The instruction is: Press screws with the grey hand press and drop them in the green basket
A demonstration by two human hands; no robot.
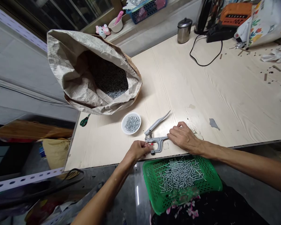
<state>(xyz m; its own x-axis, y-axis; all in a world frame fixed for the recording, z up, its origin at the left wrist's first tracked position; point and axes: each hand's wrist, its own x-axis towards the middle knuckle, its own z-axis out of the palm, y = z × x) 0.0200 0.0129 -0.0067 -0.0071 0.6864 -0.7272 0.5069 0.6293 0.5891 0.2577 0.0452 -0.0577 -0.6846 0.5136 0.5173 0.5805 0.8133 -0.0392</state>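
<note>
Grey snap-fastener pliers (159, 145) lie near the table's front edge, their upper handle raised and a spring and a small red part showing at the jaw. My right hand (184, 137) is closed around the end of the lower handle. At the jaw, my left hand (139, 150) pinches with thumb and fingertips; what it holds is too small to make out. A white bowl (122, 125) of small shiny metal pieces stands just beyond the left hand. Below the table edge, a green plastic basket (148, 187) holds many thin metal screw-like pieces.
A large woven sack (75, 82) of small metal pieces stands open at the back left, with green-handled scissors (84, 121) beside it. Toward the back are a metal canister (184, 30), a black cable (202, 64) and an orange battery pack (235, 14). Scraps lie at right.
</note>
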